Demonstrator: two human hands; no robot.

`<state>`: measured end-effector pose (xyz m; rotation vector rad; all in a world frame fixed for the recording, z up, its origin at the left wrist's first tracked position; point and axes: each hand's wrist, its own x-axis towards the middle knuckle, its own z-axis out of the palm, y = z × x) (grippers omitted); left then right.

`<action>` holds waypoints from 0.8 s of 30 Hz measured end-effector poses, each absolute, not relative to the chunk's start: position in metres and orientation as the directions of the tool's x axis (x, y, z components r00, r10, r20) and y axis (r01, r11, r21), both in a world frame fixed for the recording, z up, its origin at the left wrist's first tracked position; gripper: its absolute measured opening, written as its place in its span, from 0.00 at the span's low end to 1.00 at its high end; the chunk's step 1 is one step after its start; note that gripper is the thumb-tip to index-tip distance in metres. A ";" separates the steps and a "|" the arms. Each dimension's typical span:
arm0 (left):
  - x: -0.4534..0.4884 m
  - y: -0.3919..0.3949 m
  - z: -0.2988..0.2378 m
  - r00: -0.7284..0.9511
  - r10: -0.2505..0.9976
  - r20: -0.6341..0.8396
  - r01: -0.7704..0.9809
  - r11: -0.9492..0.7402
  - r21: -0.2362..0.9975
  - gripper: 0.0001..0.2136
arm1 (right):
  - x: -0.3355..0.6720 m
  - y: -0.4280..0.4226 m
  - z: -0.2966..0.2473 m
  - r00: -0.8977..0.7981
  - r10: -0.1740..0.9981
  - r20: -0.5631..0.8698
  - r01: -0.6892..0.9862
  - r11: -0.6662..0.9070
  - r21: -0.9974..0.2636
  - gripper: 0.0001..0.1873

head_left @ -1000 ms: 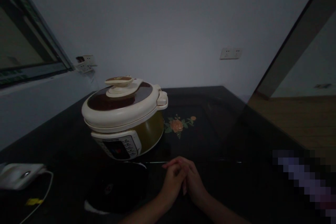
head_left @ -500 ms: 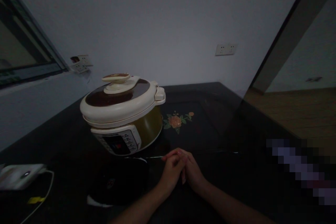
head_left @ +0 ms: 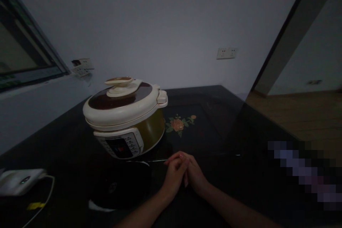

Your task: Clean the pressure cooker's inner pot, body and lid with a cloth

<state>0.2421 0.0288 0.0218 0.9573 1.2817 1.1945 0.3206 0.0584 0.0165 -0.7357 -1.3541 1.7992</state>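
My left hand (head_left: 174, 177) and my right hand (head_left: 197, 175) are clasped together over the dark table (head_left: 213, 185), fingers folded against each other. No object shows between them, though the inner palms are hidden. Behind and to the left stands an electric pressure cooker (head_left: 125, 121) with a cream rim, a green body and a control panel on its front. Its lid, with a raised handle (head_left: 119, 81), is on. Just left of my left hand lies a flat black item (head_left: 120, 185) with a pale edge; its kind is too dark to make out.
At the far left lie a white device (head_left: 22, 181) with a cable (head_left: 50, 192) and a yellow tag (head_left: 36, 205). A flower print (head_left: 177, 124) decorates the tabletop. Wall sockets (head_left: 226, 53) sit above the table's back edge. A pixelated patch (head_left: 301, 169) covers something at right.
The view has shifted very slightly. My hands stay clasped in the same place, and the cooker has not moved.
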 end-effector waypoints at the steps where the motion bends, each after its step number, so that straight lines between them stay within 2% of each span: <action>1: 0.242 0.029 0.022 -0.095 0.980 -0.177 -0.112 0.166 0.980 0.31 | 0.321 0.058 0.017 -0.552 0.833 -0.012 -0.219 -0.159 -0.963 0.30; 6: 0.242 0.028 0.021 -0.110 0.981 -0.162 -0.104 0.151 0.983 0.31 | 0.321 0.058 0.019 -0.560 0.828 -0.014 -0.235 -0.174 -0.956 0.28; 16: 0.242 0.030 0.021 -0.090 0.984 -0.152 -0.113 0.141 0.983 0.31 | 0.321 0.058 0.023 -0.558 0.830 -0.026 -0.213 -0.173 -0.962 0.31; 24: 0.243 0.030 0.021 -0.093 0.982 -0.164 -0.098 0.155 0.983 0.31 | 0.322 0.059 0.020 -0.553 0.833 -0.020 -0.198 -0.155 -0.968 0.30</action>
